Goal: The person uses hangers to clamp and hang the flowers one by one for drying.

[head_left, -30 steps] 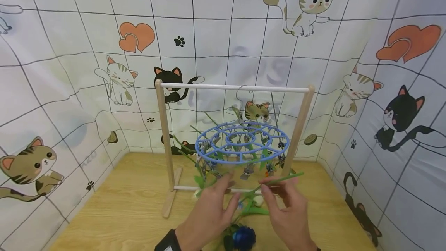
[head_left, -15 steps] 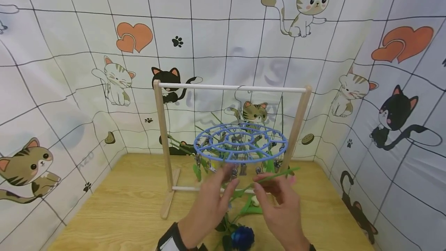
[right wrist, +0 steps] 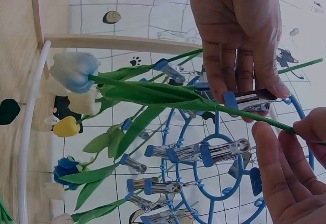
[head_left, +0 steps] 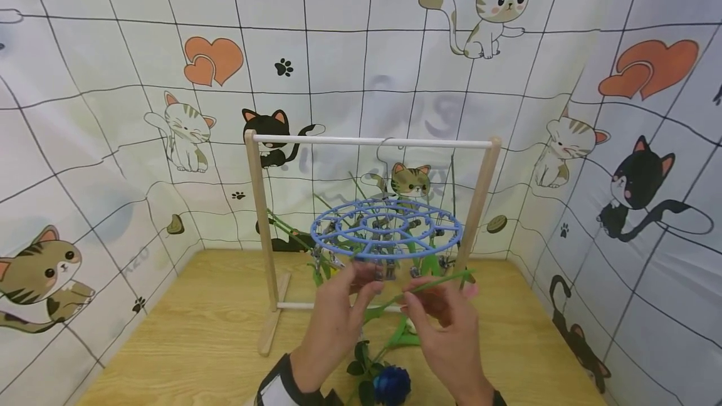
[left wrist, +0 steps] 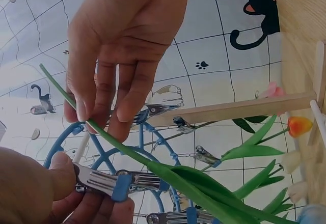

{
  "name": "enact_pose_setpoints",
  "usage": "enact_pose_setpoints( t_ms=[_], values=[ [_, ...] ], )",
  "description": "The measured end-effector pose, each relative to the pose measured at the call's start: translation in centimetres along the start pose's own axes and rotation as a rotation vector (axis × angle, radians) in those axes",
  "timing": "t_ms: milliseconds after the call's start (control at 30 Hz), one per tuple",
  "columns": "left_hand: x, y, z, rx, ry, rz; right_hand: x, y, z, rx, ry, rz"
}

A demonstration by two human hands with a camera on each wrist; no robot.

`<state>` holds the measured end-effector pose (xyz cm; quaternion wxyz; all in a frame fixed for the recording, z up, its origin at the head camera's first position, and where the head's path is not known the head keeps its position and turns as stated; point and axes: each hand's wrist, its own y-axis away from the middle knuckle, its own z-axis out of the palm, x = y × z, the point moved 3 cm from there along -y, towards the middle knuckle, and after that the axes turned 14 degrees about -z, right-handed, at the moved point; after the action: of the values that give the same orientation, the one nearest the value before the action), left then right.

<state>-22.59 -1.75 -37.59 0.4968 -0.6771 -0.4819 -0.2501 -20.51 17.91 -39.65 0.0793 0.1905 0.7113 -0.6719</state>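
A blue round drying rack [head_left: 389,257] hangs over the table, with several metal clips dangling beneath it. My left hand [head_left: 336,312] is right under the rack's front rim, pinching a metal clip with blue tips [left wrist: 102,179] between thumb and fingers. Just to its right, my right hand [head_left: 449,334] pinches the green stem of an artificial tulip [right wrist: 76,72], whose bloom is pale blue and white. The stem slants across in front of the clip, and its free end sticks out past the right hand. In the right wrist view the tulip's leaves [right wrist: 153,92] spread just beside the held clip.
The rack hangs by a hook from the white bar [head_left: 327,140] of a wooden stand [head_left: 260,218]. Other artificial flowers, among them a yellow tulip [right wrist: 67,126], hang head down in clips. A dark blue rose [head_left: 392,385] lies on the table [head_left: 186,331] nearest me.
My left hand has risen to the rack's front rim and now pinches a clip there. The right hand has shifted slightly left with the tulip stem still in its fingers.
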Motion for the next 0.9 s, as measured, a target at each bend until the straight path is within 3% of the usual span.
enact_pose_setpoints(
  t_ms=[267, 500, 633, 900],
  values=[
    [-0.5, -0.2, 0.0, 0.028, 0.079, -0.029, 0.4, -0.1, 0.1, -0.002, -0.054, 0.048],
    [-1.0, -0.5, 0.0, 0.077, 0.143, 0.018, 1.2, -0.5, 0.4, 0.010, -0.081, 0.010],
    [-1.2, -0.5, 0.0, 0.094, 0.164, 0.029, 1.4, -0.6, 0.6, 0.000, -0.094, 0.046],
    [-1.6, -0.5, -0.1, 0.078, 0.215, -0.034, 1.6, -0.6, 0.9, -0.021, -0.112, 0.127]
  ],
)
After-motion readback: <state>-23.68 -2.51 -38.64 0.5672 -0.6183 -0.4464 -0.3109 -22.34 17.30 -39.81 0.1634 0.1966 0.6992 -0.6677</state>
